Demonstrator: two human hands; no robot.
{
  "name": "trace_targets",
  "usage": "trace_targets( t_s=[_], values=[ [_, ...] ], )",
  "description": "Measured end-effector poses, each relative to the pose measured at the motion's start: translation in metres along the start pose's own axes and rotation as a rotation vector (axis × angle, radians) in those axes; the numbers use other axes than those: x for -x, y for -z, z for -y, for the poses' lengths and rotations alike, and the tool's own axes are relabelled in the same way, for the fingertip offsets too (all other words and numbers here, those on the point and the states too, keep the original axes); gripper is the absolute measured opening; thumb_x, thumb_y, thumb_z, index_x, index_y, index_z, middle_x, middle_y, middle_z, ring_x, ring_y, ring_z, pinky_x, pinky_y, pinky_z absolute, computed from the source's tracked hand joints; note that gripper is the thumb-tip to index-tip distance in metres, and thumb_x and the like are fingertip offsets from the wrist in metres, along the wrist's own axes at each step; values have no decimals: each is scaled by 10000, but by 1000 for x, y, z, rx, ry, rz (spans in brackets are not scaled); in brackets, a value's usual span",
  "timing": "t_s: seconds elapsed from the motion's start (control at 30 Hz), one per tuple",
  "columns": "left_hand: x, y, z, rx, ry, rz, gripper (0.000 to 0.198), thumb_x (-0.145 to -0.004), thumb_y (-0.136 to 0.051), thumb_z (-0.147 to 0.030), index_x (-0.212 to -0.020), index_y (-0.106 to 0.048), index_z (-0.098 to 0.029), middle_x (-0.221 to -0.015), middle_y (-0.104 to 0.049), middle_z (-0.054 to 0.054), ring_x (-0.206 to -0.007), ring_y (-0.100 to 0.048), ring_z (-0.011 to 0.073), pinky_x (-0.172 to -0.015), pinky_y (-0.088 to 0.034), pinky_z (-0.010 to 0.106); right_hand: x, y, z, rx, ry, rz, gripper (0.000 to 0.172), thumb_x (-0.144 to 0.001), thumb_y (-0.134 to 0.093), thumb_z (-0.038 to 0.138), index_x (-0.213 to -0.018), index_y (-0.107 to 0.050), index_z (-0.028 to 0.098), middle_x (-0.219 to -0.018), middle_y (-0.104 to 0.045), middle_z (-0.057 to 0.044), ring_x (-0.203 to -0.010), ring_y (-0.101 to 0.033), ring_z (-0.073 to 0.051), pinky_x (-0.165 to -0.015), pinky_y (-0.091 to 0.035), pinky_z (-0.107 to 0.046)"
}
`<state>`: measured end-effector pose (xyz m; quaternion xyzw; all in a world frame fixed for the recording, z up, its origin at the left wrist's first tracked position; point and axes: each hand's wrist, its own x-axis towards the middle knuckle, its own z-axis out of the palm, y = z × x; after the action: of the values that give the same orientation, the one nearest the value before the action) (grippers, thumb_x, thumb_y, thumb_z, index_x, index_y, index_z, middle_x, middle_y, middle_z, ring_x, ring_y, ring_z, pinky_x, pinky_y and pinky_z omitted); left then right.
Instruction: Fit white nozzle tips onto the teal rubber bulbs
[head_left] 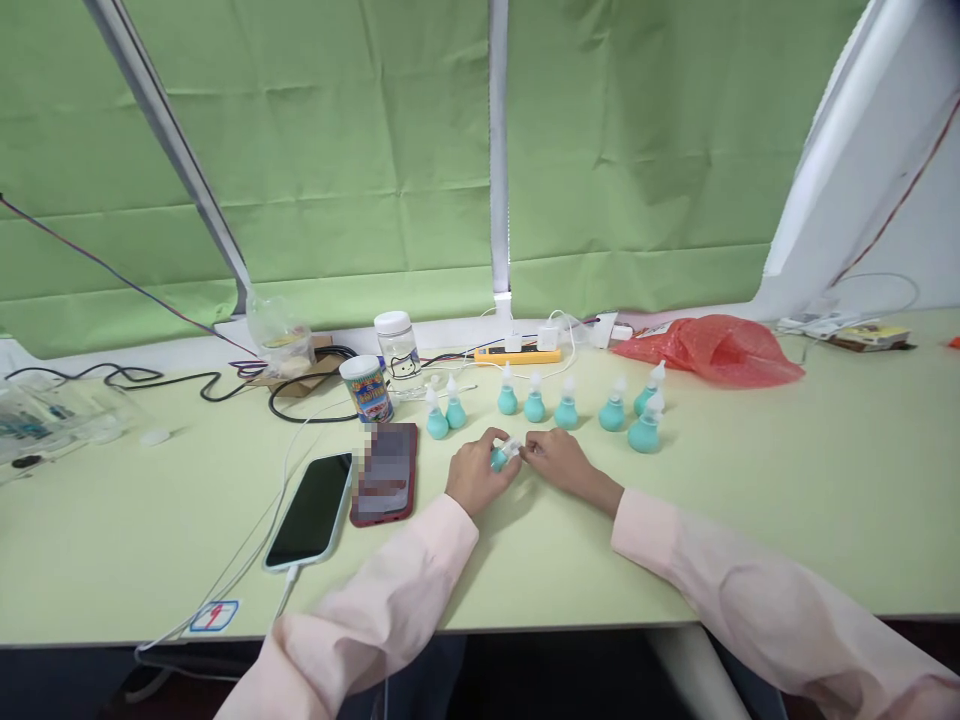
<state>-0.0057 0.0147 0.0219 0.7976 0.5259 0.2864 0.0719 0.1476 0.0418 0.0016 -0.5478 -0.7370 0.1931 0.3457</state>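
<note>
Far left on the table (840, 500), a black-screened phone (309, 515) lies plugged into a white cable, then a printed can (366, 392), a red-cased phone (407, 470) and a clear jar (401, 358). Two teal squeeze bulbs (437, 425) stand just beside each other, clear necks and pale tips up. Next, the left hand (474, 474) is curled part-closed around another teal bulb (498, 460), fingers and thumb on its body, tilted, clear end toward the right hand (559, 460). Behind, three more bulbs (534, 405) stand in a loose row, in front of a yellow power strip (525, 356). The right hand has its fingertips bunched at the held bulb's clear end; can't tell if they grip anything. Further right, three more bulbs (612, 412) stand near a crumpled red bag (712, 350). Handling, my guess: light, soft rubbery body that dents if squeezed, smooth and maybe a bit slippery; clear end looks stiffer, thin tip easiest to bend. Best hold: cup the round body lightly, pinch the neck.
</note>
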Motion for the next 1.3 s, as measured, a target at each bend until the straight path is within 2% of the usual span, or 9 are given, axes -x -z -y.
trace_targets(
  t_s=[0.1, 0.23, 0.33, 0.53, 0.67, 0.77, 0.9, 1.13, 1.3],
  values=[
    [-4, -1, 4, -15, 59, 21, 291, -670, -455, -359, -914, -513, -211, -683, -581, 7, -612, -517, 156, -527, -328, 226, 5, -4, 2, 200, 111, 69, 158, -651, -513, 327, -704, -533, 179, -577, -532, 3, -567, -479, -120, -502, -280, -204],
    [-6, -4, 11, 58, 94, 62, 234, -658, -457, -310, -837, -555, -195, -644, -563, -2, -598, -494, 137, -531, -323, 217, 9, -3, 1, 92, 184, 179, 207, -635, -538, 352, -755, -526, 183, -547, -507, 35, -515, -474, -98, -486, -309, -194],
    [-8, -6, 14, 192, 66, 67, 221, -674, -438, -294, -795, -574, -170, -599, -535, -17, -569, -466, 112, -541, -328, 208, 10, 1, 1, 39, 215, 128, 271, -598, -574, 354, -803, -520, 185, -537, -490, 48, -490, -454, -89, -479, -317, -195],
    [-10, 2, 9, 804, 64, -56, 273, -670, -493, -340, -817, -570, -124, -751, -568, 27, -710, -497, 133, -632, -372, 230, 17, 7, 13, -117, 327, -147, 243, -635, -550, 349, -798, -510, 173, -594, -490, 20, -425, -387, -65, -449, -347, -209],
    [-9, 11, 0, 1253, 70, -1, 352, -647, -550, -353, -926, -554, -140, -971, -532, 75, -883, -478, 176, -717, -374, 268, 30, 9, 29, -215, 397, -142, 233, -679, -515, 336, -855, -500, 185, -763, -539, -31, -610, -493, -119, -583, -417, -259],
    [-6, 14, -4, 1357, 27, 122, 366, -650, -553, -361, -947, -552, -147, -1029, -503, 83, -912, -465, 185, -746, -366, 287, 36, 10, 39, -234, 404, -90, 238, -704, -487, 321, -902, -498, 188, -817, -540, -44, -732, -499, -151, -656, -420, -286],
    [-4, 19, -6, 1216, -12, 188, 378, -702, -472, -405, -969, -530, -144, -926, -541, 76, -829, -492, 171, -720, -372, 293, 34, 10, 39, -278, 370, -91, 207, -667, -505, 286, -848, -481, 189, -805, -532, -31, -733, -497, -151, -639, -419, -276],
    [0, 20, -2, 453, -164, -116, 253, -710, -460, -366, -610, -518, -141, -575, -473, -3, -549, -411, 93, -554, -328, 219, 31, 7, 27, -203, 297, -79, 305, -510, -517, 173, -725, -304, 211, -551, -337, 75, -457, -336, -71, -437, -277, -189],
    [-1, 2, 4, 332, -67, 35, 452, -795, -257, -386, -457, -432, -143, -420, -394, -25, -436, -362, 76, -477, -277, 211, 36, 8, 28, -92, 366, -119, 297, -534, -503, 211, -761, -312, 209, -605, -382, 49, -477, -379, -86, -460, -284, -201]
  ],
)
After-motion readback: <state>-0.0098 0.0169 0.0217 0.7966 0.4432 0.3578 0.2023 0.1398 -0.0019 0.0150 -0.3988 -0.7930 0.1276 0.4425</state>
